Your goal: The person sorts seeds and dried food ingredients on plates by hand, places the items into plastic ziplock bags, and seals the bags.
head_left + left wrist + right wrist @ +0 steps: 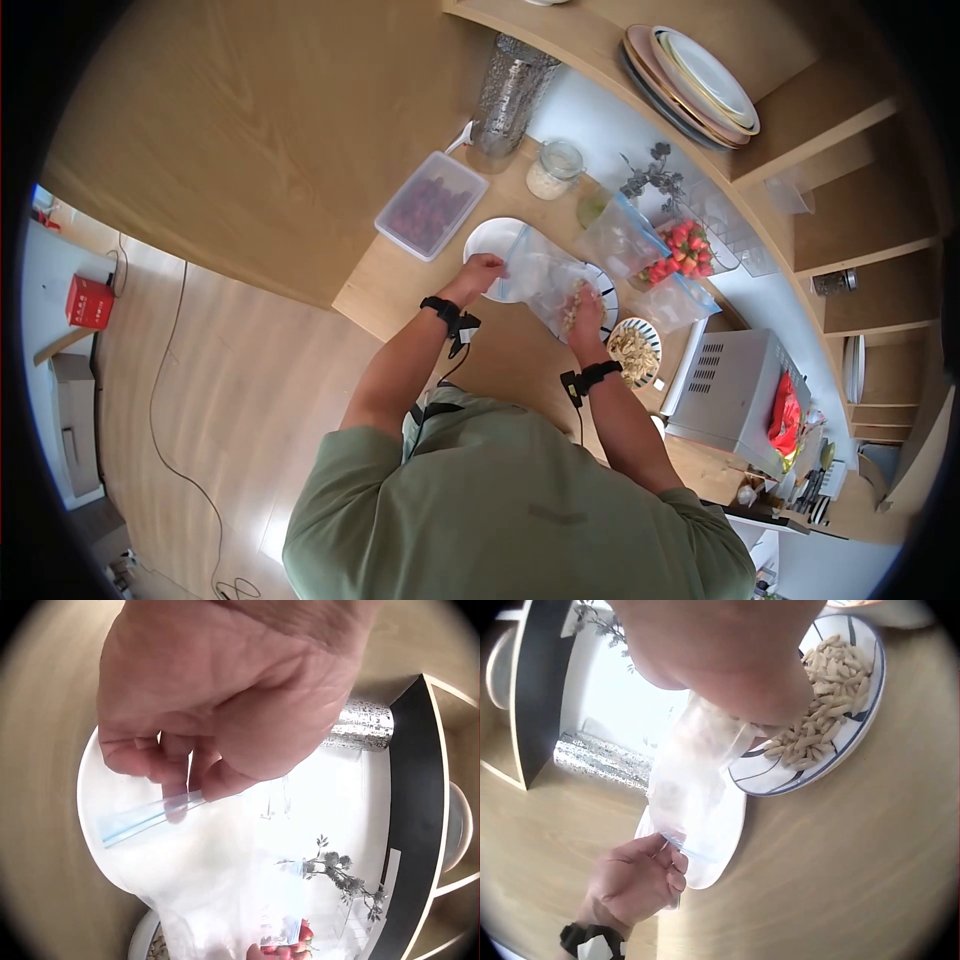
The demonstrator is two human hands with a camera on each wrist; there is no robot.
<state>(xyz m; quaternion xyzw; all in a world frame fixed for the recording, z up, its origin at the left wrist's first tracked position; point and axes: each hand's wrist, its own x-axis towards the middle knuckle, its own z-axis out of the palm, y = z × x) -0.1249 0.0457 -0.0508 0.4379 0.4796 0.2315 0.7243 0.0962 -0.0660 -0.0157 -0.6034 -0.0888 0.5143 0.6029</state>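
My left hand [480,275] pinches the blue zip edge of a clear plastic bag [543,276] over a white plate [488,238]. In the left wrist view the thumb and fingers of that hand [225,697] meet on the zip strip [142,823]. The bag stretches across to my right hand [588,318], which grips its other end above a blue-rimmed plate [609,292]. Pale elongated pieces [825,712] lie on that plate in the right wrist view. Most of the fingers of my right hand [727,660] are hidden there behind the palm.
A bowl of pale pieces [634,350] stands beside the right wrist. Behind are bags with strawberries [688,248], a glass jar [553,170] and a lidded box of dark red food [430,207]. A grey appliance [722,390] stands at the right, under wooden shelves [840,140].
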